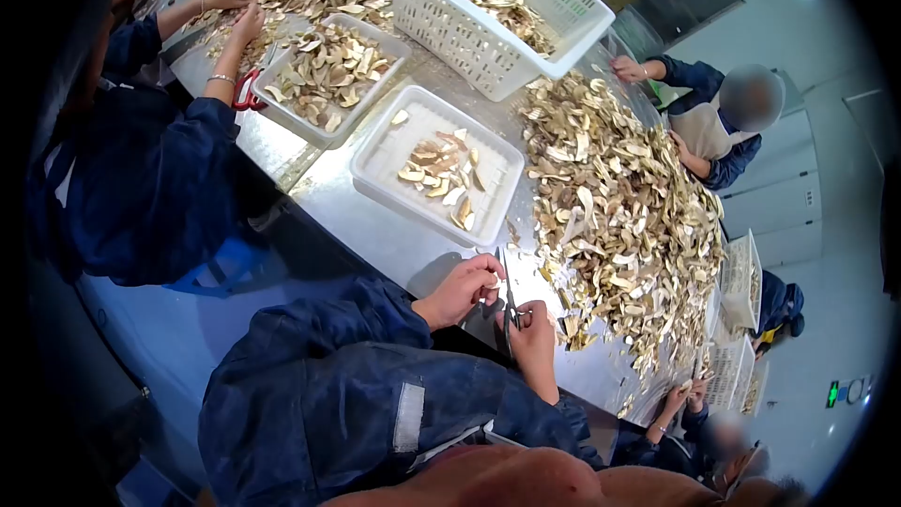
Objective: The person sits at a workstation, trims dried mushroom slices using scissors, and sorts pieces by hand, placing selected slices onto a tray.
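My left hand (463, 291) is closed in a pinch on a small pale mushroom slice (494, 284) near the table's front edge. Beside it, my right hand (533, 343) grips dark scissors (510, 305), whose blades point up past the slice. Just beyond my hands sits a white tray (366, 172) holding a small group of mushroom slices (441, 167). To the right of the hands, a large heap of dried mushroom slices (629, 216) spreads over the metal table (352, 216).
A fuller tray (324, 139) and red-handled scissors (246, 91) lie at the left, beside a co-worker (160, 178). A tall white basket (460, 47) stands behind. Another co-worker (718, 122) is across the heap; others sit at lower right near white baskets (727, 371).
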Demonstrator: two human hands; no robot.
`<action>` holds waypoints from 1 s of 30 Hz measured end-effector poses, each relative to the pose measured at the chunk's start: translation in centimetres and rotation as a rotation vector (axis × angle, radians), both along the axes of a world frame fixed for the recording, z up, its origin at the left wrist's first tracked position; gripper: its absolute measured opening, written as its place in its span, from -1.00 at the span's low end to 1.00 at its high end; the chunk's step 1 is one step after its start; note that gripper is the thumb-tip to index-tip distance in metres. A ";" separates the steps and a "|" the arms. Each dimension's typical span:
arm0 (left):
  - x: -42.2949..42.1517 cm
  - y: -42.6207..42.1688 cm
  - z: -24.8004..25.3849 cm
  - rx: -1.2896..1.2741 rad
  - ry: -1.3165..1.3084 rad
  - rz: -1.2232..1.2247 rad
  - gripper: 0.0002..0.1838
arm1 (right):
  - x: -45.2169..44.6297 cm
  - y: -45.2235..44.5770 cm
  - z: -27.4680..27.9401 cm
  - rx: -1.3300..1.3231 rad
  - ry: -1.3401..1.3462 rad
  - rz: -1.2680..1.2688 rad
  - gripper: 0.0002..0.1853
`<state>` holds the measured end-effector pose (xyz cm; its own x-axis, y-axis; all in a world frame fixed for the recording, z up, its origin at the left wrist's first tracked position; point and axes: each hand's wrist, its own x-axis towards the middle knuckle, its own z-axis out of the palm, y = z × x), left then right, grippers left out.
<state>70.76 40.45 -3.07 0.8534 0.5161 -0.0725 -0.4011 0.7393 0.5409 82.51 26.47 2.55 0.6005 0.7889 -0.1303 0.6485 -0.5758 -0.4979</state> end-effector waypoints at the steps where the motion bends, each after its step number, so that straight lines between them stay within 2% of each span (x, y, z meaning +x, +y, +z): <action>1: -0.1 0.0 0.0 -0.019 -0.009 -0.009 -0.90 | -0.3 0.5 -0.1 -0.016 -0.047 0.007 -0.53; 6: -0.4 0.1 0.4 -0.071 -0.016 -0.061 -0.90 | -1.4 2.1 -0.1 -0.101 -0.191 0.053 -0.53; 9: -0.5 0.3 0.3 -0.082 -0.055 -0.049 -0.88 | -2.0 3.1 0.6 -0.053 -0.200 0.075 -0.56; 15: -0.6 0.4 0.2 -0.081 -0.102 0.026 -0.89 | -2.3 4.4 2.2 -0.066 -0.247 0.243 -0.70; 18: -0.5 0.4 -0.1 -0.057 -0.077 0.025 -0.88 | -1.3 4.3 2.0 -0.043 -0.173 0.198 -0.77; 20: -0.5 0.3 0.0 -0.047 -0.032 0.003 -0.87 | 0.0 4.2 2.0 0.072 -0.178 0.092 -0.79; 21: -0.5 0.3 0.1 0.033 -0.013 0.004 -0.87 | 0.9 3.8 1.8 0.125 -0.179 0.027 -0.79; 24: -0.3 -0.2 0.2 0.270 0.069 -0.025 -0.84 | 4.2 3.1 -0.8 0.360 -0.359 0.095 -0.79; 25: -0.1 -0.7 -0.1 0.324 0.118 -0.017 -0.85 | 4.8 3.1 -1.5 0.348 -0.350 0.090 -0.77; 27: -0.1 -1.4 0.9 0.580 0.246 0.009 -0.86 | 4.8 4.2 -1.9 0.480 -0.369 0.147 -0.75; 30: 0.1 -2.4 1.5 0.957 0.315 0.143 -0.87 | 4.4 5.2 -2.2 0.465 -0.362 0.204 -0.73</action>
<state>70.83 38.02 -1.54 0.7928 0.5709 0.2134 -0.1885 -0.1032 0.9766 86.89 31.70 0.37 0.3739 0.8176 0.4379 0.8970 -0.1987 -0.3949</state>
